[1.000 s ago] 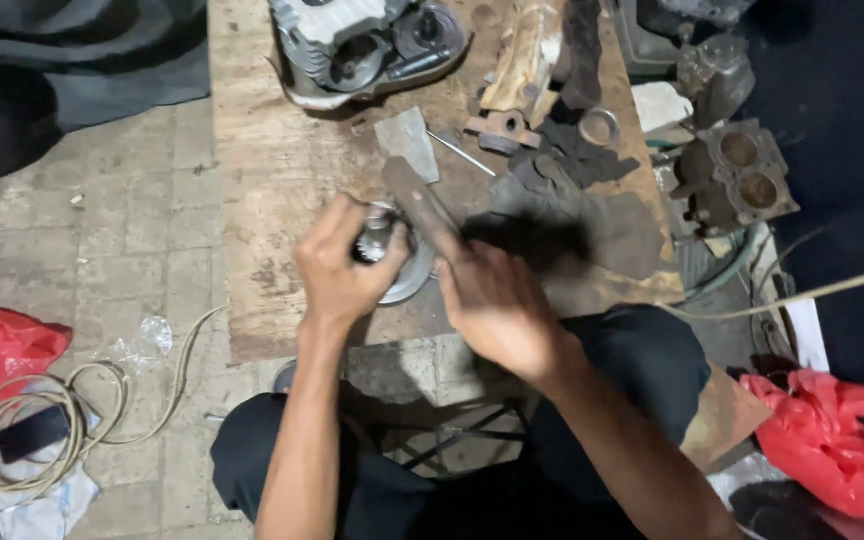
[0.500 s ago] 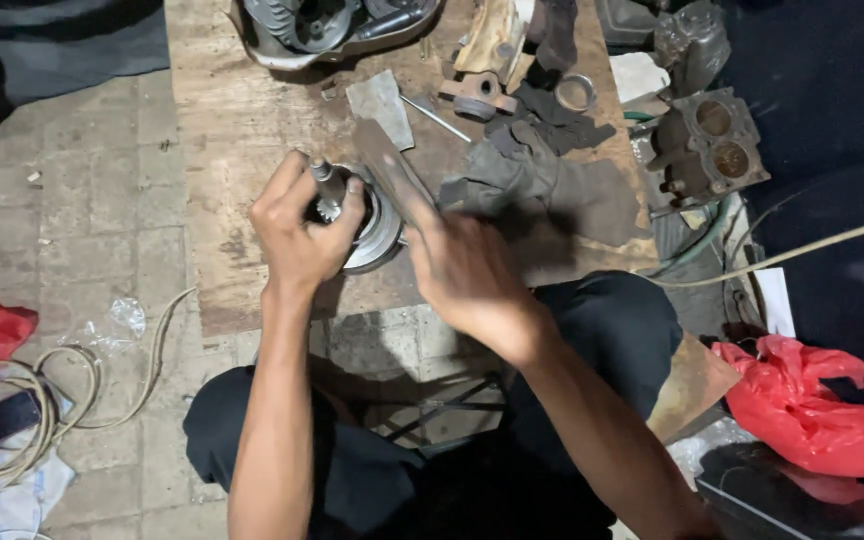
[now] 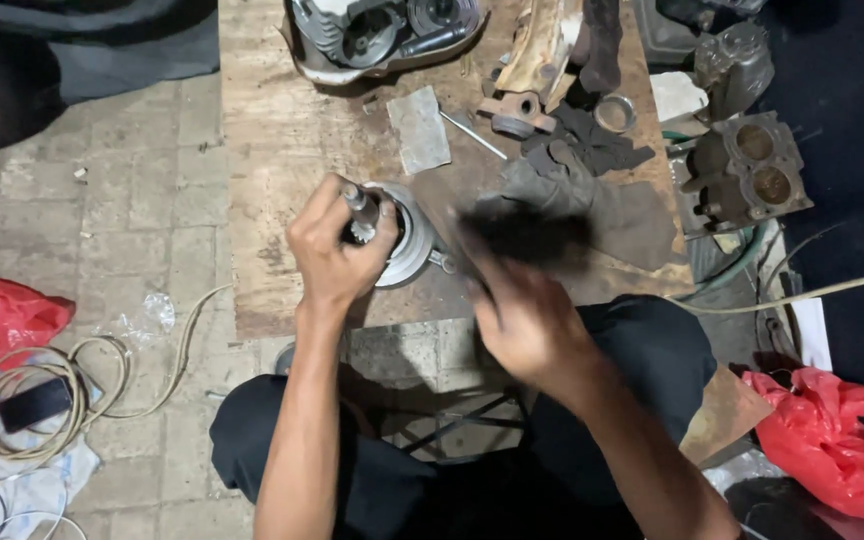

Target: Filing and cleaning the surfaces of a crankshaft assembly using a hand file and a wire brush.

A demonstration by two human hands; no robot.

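My left hand (image 3: 334, 248) grips a splined metal shaft (image 3: 360, 208) that stands up from a round silver hub part (image 3: 410, 245) on a worn wooden board (image 3: 282, 150). My right hand (image 3: 524, 318) is to the right of it, closed around the handle of a tool whose dark head (image 3: 530, 238) is blurred by motion; I cannot tell what kind of tool it is. The blurred head is just right of the hub, above the board.
On the board lie an engine casing (image 3: 377, 35), a flat metal plate (image 3: 418, 128), a thin rod (image 3: 472, 135), a ring (image 3: 612, 112) and dark rags (image 3: 592, 185). A two-bore cylinder block (image 3: 752, 170) sits at right. Red plastic bags (image 3: 837, 445) and coiled cable (image 3: 42, 400) lie on the tiled floor.
The view has shifted so the board sits further right. My right hand has drawn back toward me and the tool head has swung to the right of the hub. My left hand keeps its grip.
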